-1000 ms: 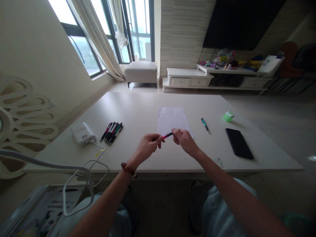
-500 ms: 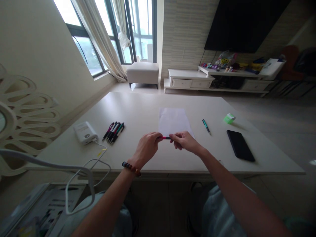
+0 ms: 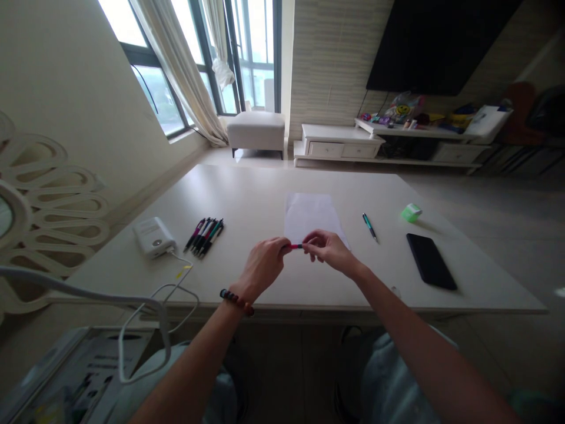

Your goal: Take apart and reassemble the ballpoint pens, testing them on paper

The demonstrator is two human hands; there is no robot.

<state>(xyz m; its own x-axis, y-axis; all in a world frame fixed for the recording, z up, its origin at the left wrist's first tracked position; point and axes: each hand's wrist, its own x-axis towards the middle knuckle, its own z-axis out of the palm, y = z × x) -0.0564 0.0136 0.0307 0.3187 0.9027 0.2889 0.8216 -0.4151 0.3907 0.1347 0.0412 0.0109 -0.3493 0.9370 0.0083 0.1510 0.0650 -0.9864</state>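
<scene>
1. Pink and black, the pen is held level between the two hands, above the near edge of the paper on the table.
2. A second ago it slanted, its right end higher and farther off; half a second ago it came level, and it is level now.
3. The left hand grips the pink part, fingers closed, much as it did half a second ago.
4. The right hand pinches the black end between thumb and fingertips; its fingers are more arched than half a second ago, so its hold looks lighter. The work is now at that black end, I judge; whether the hand is turning or pulling, I cannot tell.
5. The pens in a row at left and the teal pen at right have not been touched in these moments.
6. No brand or word can be read: none on the pens, the paper, the white charger, the phone or the green box.
7. Dark marks on the case at near left are too blurred to read. A bag at far right shows a yellow smiley face.
</scene>
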